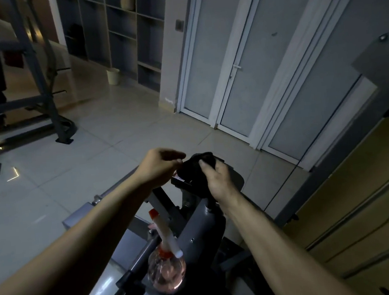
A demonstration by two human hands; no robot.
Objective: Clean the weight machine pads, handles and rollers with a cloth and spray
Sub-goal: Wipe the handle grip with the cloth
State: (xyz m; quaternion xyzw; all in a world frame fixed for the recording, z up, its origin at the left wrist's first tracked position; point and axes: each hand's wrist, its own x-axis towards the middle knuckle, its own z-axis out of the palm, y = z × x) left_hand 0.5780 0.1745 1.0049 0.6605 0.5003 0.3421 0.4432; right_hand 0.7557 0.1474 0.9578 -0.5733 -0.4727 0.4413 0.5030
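Observation:
A black cloth (194, 165) is bunched over the far end of the dark weight machine pad (235, 179). My right hand (217, 176) grips the cloth from the near side, fingers curled round it. Just left of the cloth is my left hand (161, 166), fingers curled with the tips at the cloth's edge; whether they pinch it is unclear. A clear spray bottle (166, 275) with pink liquid, a white trigger and an orange nozzle stands on the machine frame (197, 237) below my forearms.
Another grey machine frame (40, 90) stands at the far left on the tiled floor (116, 131). White double doors (235, 60) and open shelving (130, 34) lie ahead. A grey metal plate (384, 57) and a cable are on the right.

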